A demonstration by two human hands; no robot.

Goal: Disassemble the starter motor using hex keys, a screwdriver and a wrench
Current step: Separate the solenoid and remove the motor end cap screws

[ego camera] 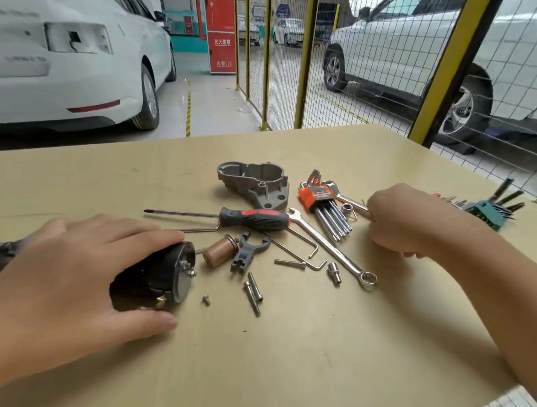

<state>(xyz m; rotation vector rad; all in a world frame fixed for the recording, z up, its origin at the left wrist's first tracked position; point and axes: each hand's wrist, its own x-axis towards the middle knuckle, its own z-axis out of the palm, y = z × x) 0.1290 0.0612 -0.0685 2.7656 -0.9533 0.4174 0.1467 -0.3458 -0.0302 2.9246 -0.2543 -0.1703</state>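
My left hand point(78, 285) grips the black starter motor body point(159, 277), which lies on its side on the table point(300, 357) with its end cap facing right. My right hand point(408, 217) has its fingers curled round the handle of an adjustable wrench point(341, 193) beside the orange-holdered hex key set point(323, 206). A red-and-black screwdriver point(249, 218) lies between the hands. Next to it lie a combination wrench point(332, 249), loose hex keys point(297, 248), a brown solenoid plunger point(220, 251) and a grey shift fork point(248, 251).
The grey aluminium nose housing point(256, 182) sits at the back. Loose bolts point(253, 292), a small screw point(206, 299) and two sockets point(334, 271) are scattered in the middle. A green bit holder point(488, 210) stands at the right edge. A wire fence point(377, 57) runs behind the table.
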